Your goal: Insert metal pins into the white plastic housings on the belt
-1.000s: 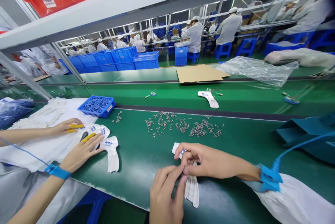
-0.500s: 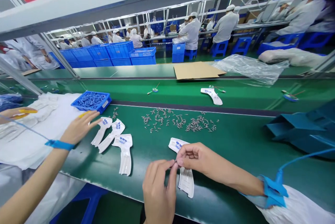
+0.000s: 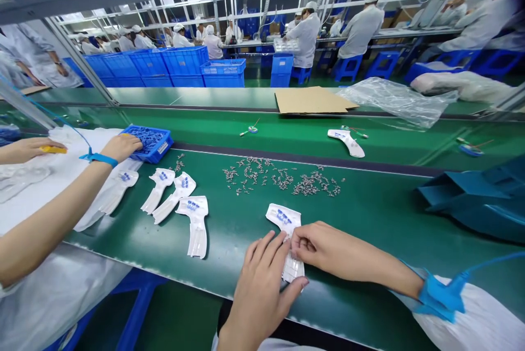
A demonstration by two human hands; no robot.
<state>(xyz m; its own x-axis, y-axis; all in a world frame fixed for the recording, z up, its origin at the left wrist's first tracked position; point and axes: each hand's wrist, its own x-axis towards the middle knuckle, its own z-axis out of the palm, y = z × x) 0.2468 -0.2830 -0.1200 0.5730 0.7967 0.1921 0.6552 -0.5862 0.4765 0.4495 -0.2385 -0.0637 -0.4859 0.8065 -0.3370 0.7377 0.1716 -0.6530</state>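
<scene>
In front of me on the green workbench lies a white pistol-shaped plastic shell half (image 3: 284,216) with blue pieces in its head. My left hand (image 3: 262,285) rests over its lower part, fingers stretched and thumb apart. From the other side my right hand (image 3: 322,243) pinches close against the shell's middle; whatever is between its fingertips is hidden. Beyond them, small metal parts (image 3: 311,182) lie scattered in loose heaps. Several similar white shell halves (image 3: 193,225) lie to the left.
A co-worker's hand (image 3: 122,146) reaches into a blue tray (image 3: 164,146) of small blue pieces. Another shell half (image 3: 348,142) and wired parts (image 3: 250,130) sit on the green conveyor (image 3: 197,132). Cardboard (image 3: 314,100) lies behind. A dark teal bin (image 3: 471,198) stands at right.
My hands have parted from a shared pinch on a tiny dark part; the left spread onto the shell, the right moved to its middle. The co-worker's hand reached into the tray; another shell shows at left.
</scene>
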